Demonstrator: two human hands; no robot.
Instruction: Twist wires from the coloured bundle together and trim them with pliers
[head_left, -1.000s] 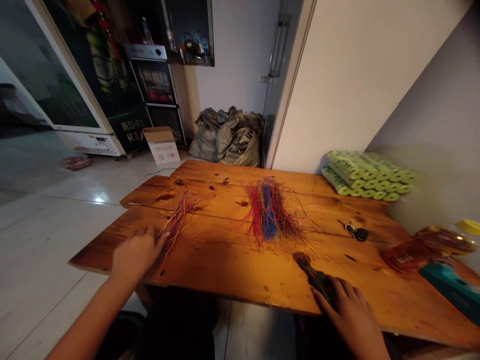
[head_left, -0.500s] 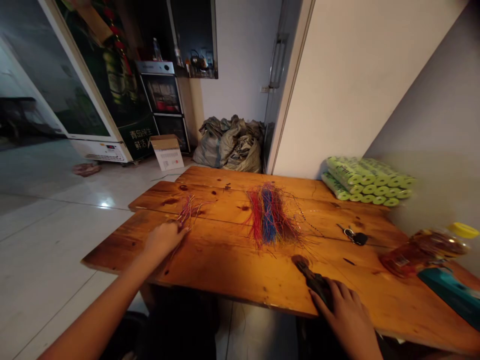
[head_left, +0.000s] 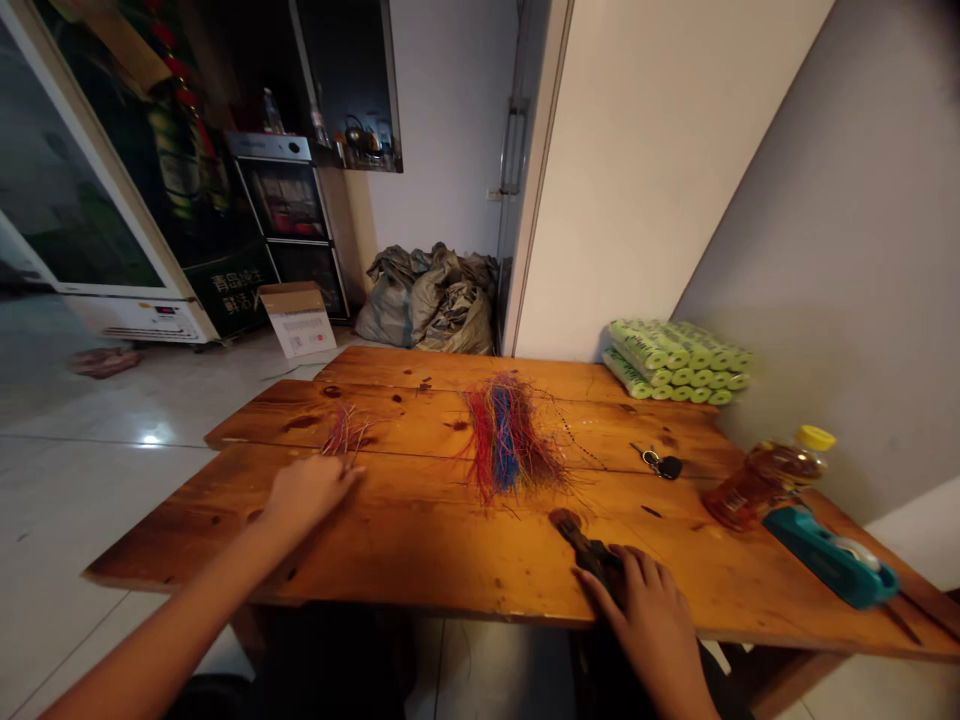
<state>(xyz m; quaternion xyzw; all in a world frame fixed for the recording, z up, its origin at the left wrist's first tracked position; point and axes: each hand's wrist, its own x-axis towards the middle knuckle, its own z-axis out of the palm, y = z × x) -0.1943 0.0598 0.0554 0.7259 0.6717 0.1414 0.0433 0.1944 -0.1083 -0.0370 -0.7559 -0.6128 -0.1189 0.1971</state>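
My left hand (head_left: 307, 492) lies on the wooden table top (head_left: 420, 540), its fingertips just short of a small loose bunch of thin coloured wires (head_left: 345, 432). It does not appear to hold anything. A much larger pile of red and blue wires (head_left: 506, 440) lies mid-table, apart from both hands. My right hand (head_left: 645, 600) rests near the table's front edge, gripping a dark handled tool with a round brown head (head_left: 585, 548). Part of that handle is hidden by my fingers.
A set of keys (head_left: 660, 465) and a cooking oil bottle (head_left: 765, 478) with a yellow cap lie to the right. Beyond them are a teal tape dispenser (head_left: 829, 565) and stacked green rolls (head_left: 675, 360). A wall bounds the right side; the table's left edge drops to a tiled floor.
My left hand has moved forward, closer to the small wire bunch, which now looks shorter and more compact. My right hand stays on the tool. The whole view has shifted as my head moved.
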